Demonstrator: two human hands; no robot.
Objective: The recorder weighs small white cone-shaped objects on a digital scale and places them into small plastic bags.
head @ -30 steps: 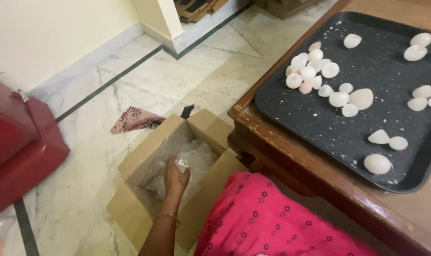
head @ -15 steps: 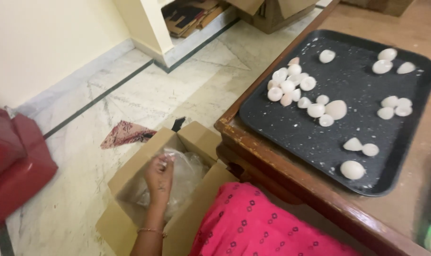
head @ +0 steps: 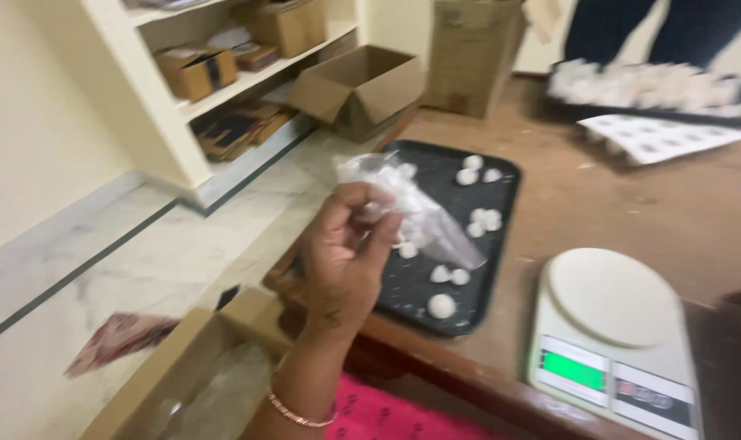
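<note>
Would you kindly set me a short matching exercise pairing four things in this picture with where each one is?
Things:
1. clear plastic bag
2. white balls
3. kitchen scale
4. open cardboard box

Places:
A. on the wooden table, right of the black tray
B. on the floor beside the table
C. pinched in the raised left hand
D. scattered on the black tray

Pairs: 1-C, 2-D, 3-A, 4-B

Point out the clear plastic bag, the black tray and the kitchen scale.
clear plastic bag (head: 436, 224), head view, on its crumpled middle
black tray (head: 509, 175), head view, on its right rim
kitchen scale (head: 611, 297), head view, on its round white platform
</note>
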